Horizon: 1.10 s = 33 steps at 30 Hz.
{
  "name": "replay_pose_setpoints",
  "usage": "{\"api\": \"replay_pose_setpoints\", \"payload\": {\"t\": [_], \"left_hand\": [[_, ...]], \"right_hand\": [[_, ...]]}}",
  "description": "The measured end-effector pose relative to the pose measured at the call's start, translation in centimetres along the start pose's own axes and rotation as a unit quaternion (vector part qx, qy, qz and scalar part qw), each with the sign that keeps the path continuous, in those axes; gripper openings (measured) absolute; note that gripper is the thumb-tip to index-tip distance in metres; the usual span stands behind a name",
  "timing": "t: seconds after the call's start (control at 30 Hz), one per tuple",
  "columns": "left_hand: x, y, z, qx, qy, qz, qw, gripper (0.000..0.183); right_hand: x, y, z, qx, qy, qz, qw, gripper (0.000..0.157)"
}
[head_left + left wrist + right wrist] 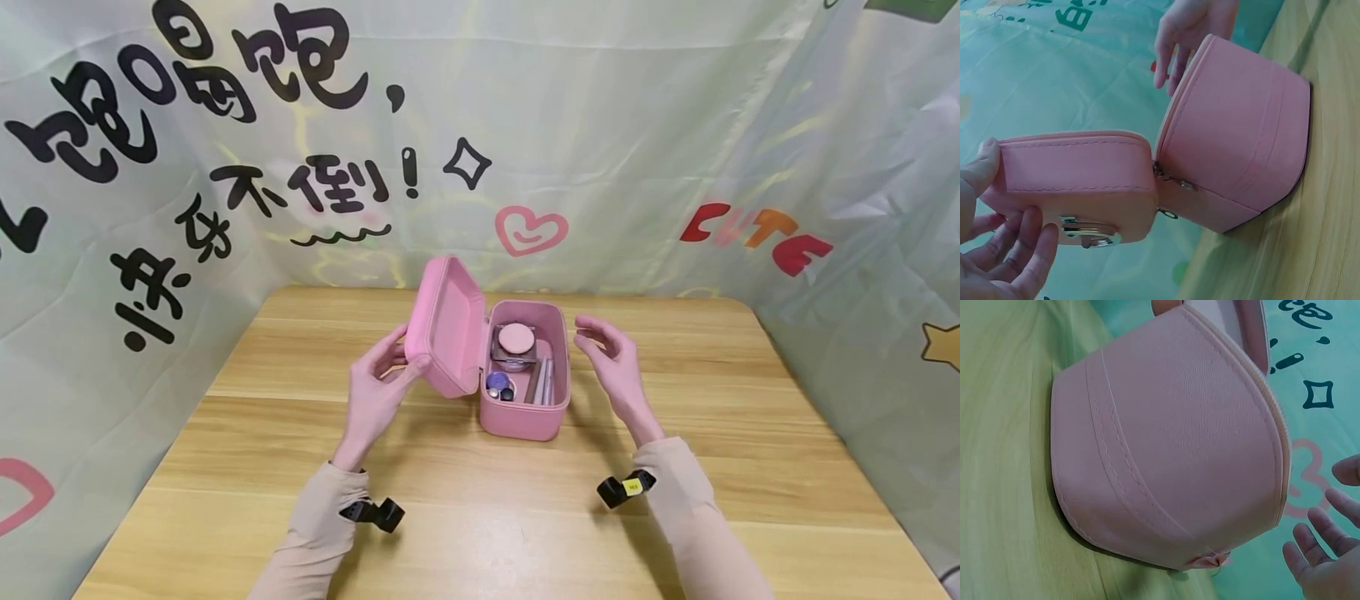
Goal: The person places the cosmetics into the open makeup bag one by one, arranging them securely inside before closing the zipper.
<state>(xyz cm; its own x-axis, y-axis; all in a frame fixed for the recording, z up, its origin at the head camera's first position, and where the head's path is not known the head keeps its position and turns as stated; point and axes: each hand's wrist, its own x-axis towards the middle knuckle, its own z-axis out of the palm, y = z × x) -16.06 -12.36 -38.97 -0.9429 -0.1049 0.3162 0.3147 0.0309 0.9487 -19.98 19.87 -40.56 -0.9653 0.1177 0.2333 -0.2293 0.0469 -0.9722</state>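
Note:
A pink zippered makeup case [521,422] stands on the table with its lid [456,325] raised to the left. My left hand [371,402] holds the lid's outer side, thumb at the near edge and fingers behind; in the left wrist view the fingers lie near a metal-fitted handle [1092,234]. My right hand [617,367] hovers beside the case's right wall, fingers loosely bent around nothing; the right wrist view shows the hand [1332,553] apart from the rim. Inside the case are a round pink piece [517,338], slim tubes [540,383] and a purple-topped small container [497,381].
Wood-grain table [480,517] surrounds the case on all sides. A printed fabric backdrop [615,150] with lettering and a pink heart rises behind and along the sides. Small black cameras [375,514] sit on both wrists.

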Motion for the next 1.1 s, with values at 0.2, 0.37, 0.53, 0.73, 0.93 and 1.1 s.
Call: {"api": "replay_pose_setpoints", "payload": {"t": [0.2,0.37,0.53,0.73,0.93,1.1], "left_hand": [[-0.1,0.1,0.7,-0.026,-0.012,0.030,0.9991,0.045],[-0.1,0.5,1.3,-0.020,-0.037,0.068,0.9968,0.036],[0.0,0.8,2.1,-0.004,-0.078,0.092,0.9927,0.035],[0.1,0.7,3.2,0.007,-0.102,0.124,0.9869,0.033],[0.0,0.8,4.2,0.031,-0.105,0.149,0.9828,0.032],[0.0,0.9,4.7,0.054,-0.126,0.151,0.9790,0.033]], "right_hand": [[-0.6,-0.7,0.0,0.001,-0.009,-0.003,1.000,0.038],[-0.9,-1.6,0.0,0.008,-0.020,-0.006,1.000,0.038],[-1.4,-3.0,0.8,0.019,-0.052,-0.034,0.998,0.038],[-2.1,-4.7,2.3,0.006,-0.118,-0.102,0.988,0.040],[-2.3,-5.8,3.3,-0.022,-0.173,-0.099,0.980,0.047],[-2.2,-6.0,3.6,-0.021,-0.181,-0.109,0.977,0.047]]}}
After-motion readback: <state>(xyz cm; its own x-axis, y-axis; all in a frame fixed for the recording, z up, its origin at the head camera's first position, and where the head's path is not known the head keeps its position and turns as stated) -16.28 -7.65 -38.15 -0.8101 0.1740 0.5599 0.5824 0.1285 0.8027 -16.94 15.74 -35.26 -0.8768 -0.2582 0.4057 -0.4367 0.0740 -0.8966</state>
